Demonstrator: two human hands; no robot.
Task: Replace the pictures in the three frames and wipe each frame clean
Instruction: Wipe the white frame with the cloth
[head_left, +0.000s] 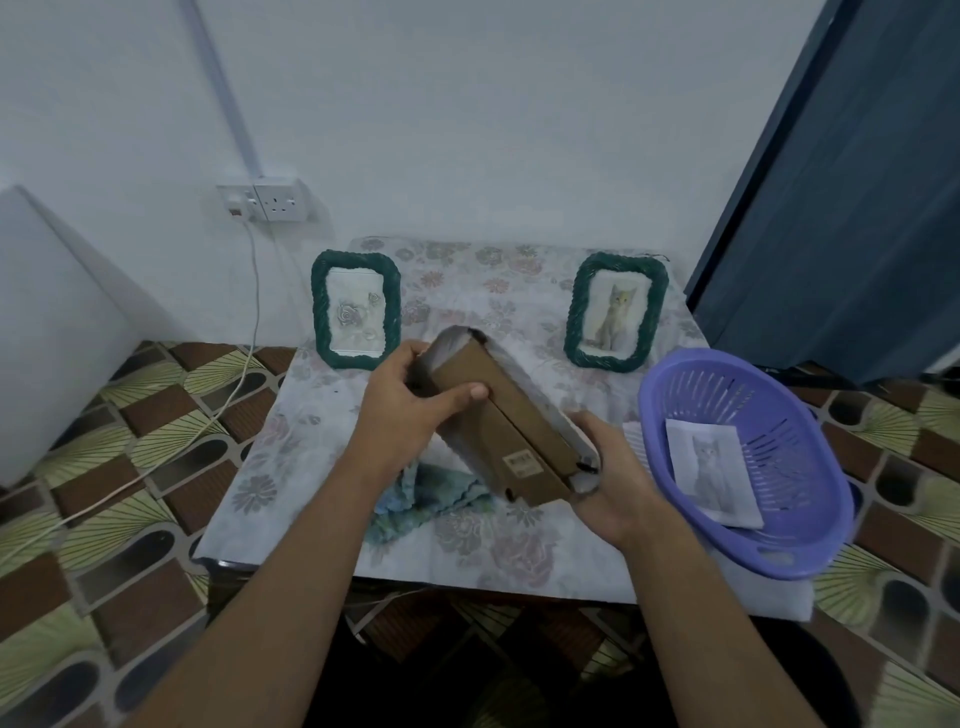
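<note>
I hold a third picture frame (511, 421) above the table, its brown cardboard back turned up toward me. My left hand (402, 395) grips its upper left end, thumb lying across the backing. My right hand (605, 470) grips the lower right corner. Two green woven frames stand at the back of the table: the left frame (356, 310) shows a rose picture, the right frame (614, 312) shows a cat picture. A blue-green cloth (423, 499) lies crumpled on the table beneath the held frame. A loose cat picture (709, 470) lies inside the purple basket (810, 540).
The small table (291, 467) wears a floral cover and stands against a white wall. The basket overhangs its right edge. A wall socket (267, 200) with a white cable is at the back left, a dark blue curtain (841, 208) at the right. Patterned floor surrounds the table.
</note>
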